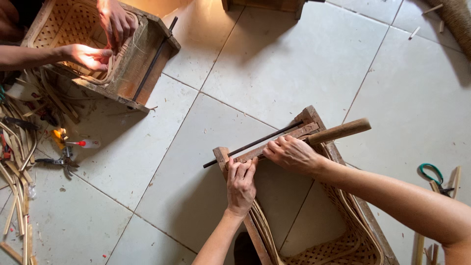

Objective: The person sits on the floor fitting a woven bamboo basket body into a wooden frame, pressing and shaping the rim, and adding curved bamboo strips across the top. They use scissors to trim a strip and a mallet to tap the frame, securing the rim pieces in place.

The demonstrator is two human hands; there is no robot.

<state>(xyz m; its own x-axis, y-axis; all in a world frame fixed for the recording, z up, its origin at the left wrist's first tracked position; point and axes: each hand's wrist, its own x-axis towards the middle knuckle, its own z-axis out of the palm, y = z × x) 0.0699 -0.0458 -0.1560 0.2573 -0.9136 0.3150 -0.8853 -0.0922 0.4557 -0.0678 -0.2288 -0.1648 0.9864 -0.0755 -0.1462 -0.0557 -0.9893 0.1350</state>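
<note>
Landmark: the wooden frame (314,128) on the tiled floor (274,64), with a woven basket (343,245) set inside it.

Far left of the frame, cane strips (14,196) and pliers (61,161) lie scattered. Up and left of the frame, another person's hands (100,41) work at a second basket (64,24) in its own frame.

At the frame's near-left corner, the left hand (240,184) is pressed closed over the top rail, fingers curled down on the edge. A dark metal rod (252,144) runs along that rail. At the rail's middle, the right hand (292,154) is closed around the base of a wooden handle (339,131), which juts toward the frame's far-right corner.

Right of the frame, green-handled scissors (431,172) lie on the floor.

Risk, as a judgement: if the handle slips or the rod rolls, the left fingers on the rail could be pinched, and loose weave could pull out.
</note>
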